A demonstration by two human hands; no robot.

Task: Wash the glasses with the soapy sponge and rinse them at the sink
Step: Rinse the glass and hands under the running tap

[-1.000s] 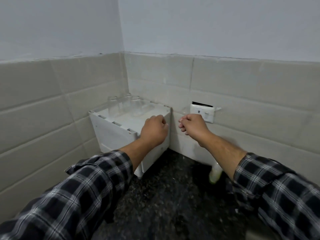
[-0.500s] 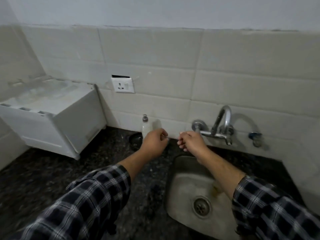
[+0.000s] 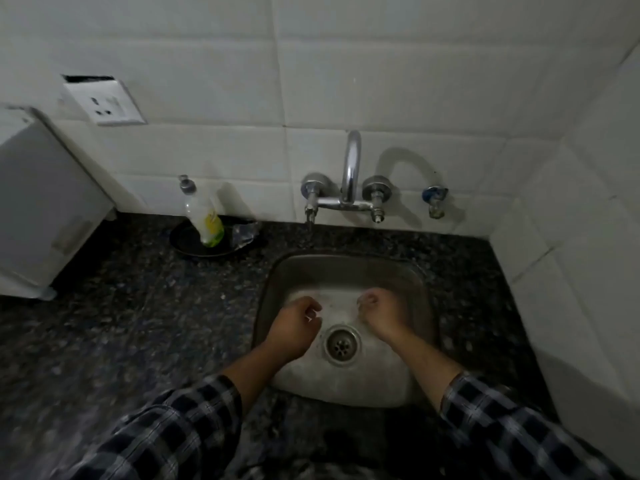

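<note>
No writing can be read anywhere: the bottle (image 3: 204, 216) has a yellow-green label, but its print is too blurred to make out, and the socket (image 3: 104, 102) on the tiled wall has no legible marks.

Both hands are down in the steel sink (image 3: 346, 263), one on each side of the drain (image 3: 341, 344). The left hand (image 3: 294, 327) is at the drain's left with its fingers curled inward, and small bright glints show at the fingertips. The right hand (image 3: 381, 313) is at the drain's right, also curled, with its knuckles toward the back wall of the sink. A pale blur lies on the sink floor between them. I cannot tell whether that blur is a glass, or whether either hand grips one. Plaid sleeves cover both forearms up to the wrists.

The tap (image 3: 351, 168) comes out of the wall above the back edge of the sink, with its spout arching forward. A small valve (image 3: 434, 199) sits to the right of it. At the back edge of the counter (image 3: 138, 306), left of the sink, the bottle stands tilted in a black dish (image 3: 188, 245), with a crumpled clear scrap (image 3: 244, 233) beside it. A white box (image 3: 41, 209) stands at the counter's left edge.
</note>
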